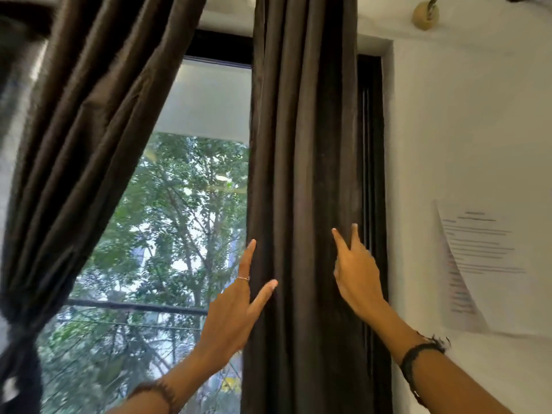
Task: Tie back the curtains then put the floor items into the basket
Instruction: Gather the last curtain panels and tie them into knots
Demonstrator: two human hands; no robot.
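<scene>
Right curtain panel (301, 174) hangs vertically between left hand (236, 306) and right hand (355, 270) (fingers straight, pressing its edges), both equally near.

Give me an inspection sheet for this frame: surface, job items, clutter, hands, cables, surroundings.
Surface: no floor or table in view; white wall on the right.
Job items: right curtain hangs straight, gathered in folds, untied; left curtain is swept to the left and looks cinched low down. Basket and floor items: nothing seen.
Clutter: printed sheet on the wall, its left edge curling away.
Hands: left hand flat against the right curtain's left edge, fingers straight; right hand against its right edge, fingers extended.
Cables: nothing seen.
Surroundings: window with trees outside, partly lowered blind, wall bracket upper right.
</scene>
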